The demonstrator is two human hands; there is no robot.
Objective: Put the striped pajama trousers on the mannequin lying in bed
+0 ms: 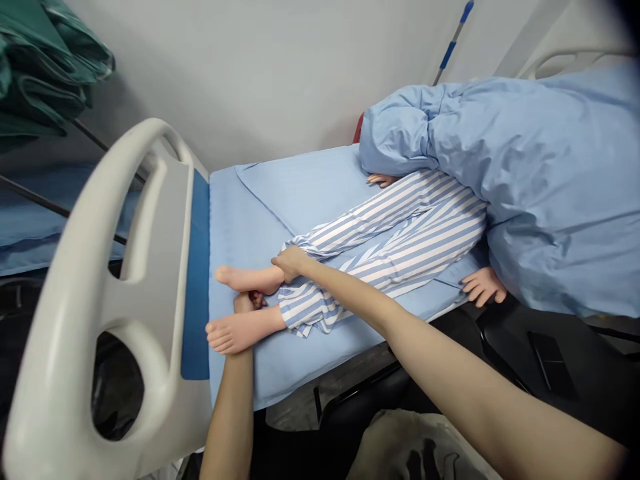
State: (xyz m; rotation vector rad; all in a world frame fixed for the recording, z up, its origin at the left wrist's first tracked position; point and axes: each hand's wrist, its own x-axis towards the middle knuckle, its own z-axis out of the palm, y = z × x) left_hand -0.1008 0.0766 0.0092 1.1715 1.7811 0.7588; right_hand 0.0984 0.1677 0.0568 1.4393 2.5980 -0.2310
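The manikin's striped legs (430, 250) slant from right of centre to centre-left, toes leftward. Right hand (294, 262) clasps the far ankle (275, 276); left hand (245, 303), beneath: grip unclear.

I'd call this a hospital ward or a nursing practice room. It shows in the curved cream plastic bed footboard (156, 253), the pale blue cloth sheet (320, 187) and the figure (405, 263) lying in blue-and-white striped trousers (435, 240).
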